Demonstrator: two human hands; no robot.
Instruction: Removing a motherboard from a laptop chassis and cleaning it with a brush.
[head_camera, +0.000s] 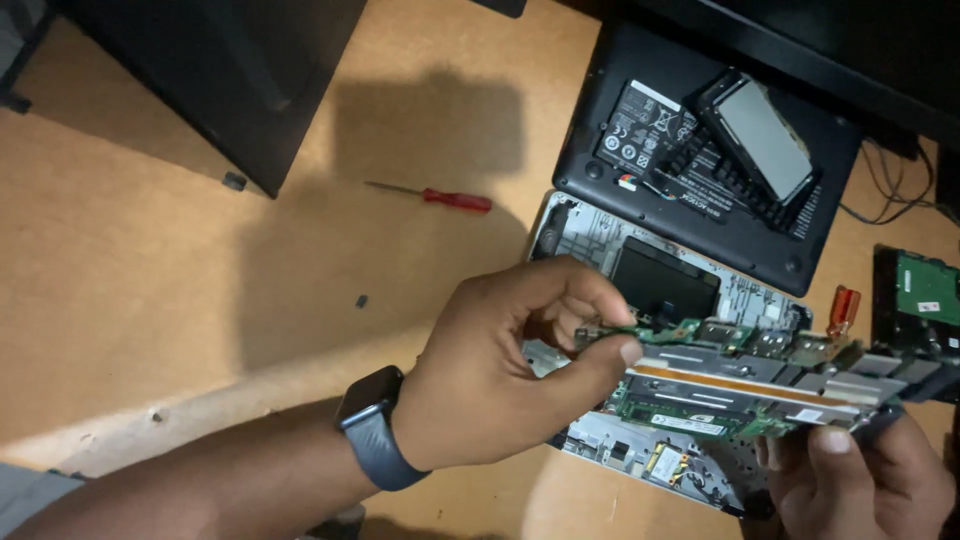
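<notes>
Head view. Left hand (490, 370), watch on the wrist, is pinched thumb to forefinger on the left end of a green circuit board (740, 390). The board is held lifted and roughly level above the open silver laptop chassis (590, 225), which lies at about 4 o'clock from frame centre. Right hand (850, 480), at 4 to 5 o'clock near the frame corner, closes on the board's right end from below; only the thumb and part of the palm show.

Around it on the bench (150, 280): red-handled screwdriver (440, 198) at 11 o'clock from the left hand, well apart. A small dark screw (361, 300) at 9 o'clock from the chassis. A black laptop base (700, 170) at 1 o'clock, with a drive (765, 135) lying tilted on it. Another green board (925, 290) at 3 o'clock, at the frame edge.

Judgement: the board looks freed from the chassis. To handle it well, grip by the edges only, keep it level, and check for any ribbon or antenna lead still attached underneath, since I cannot tell from here. Loose screw on the bench could get lost
</notes>
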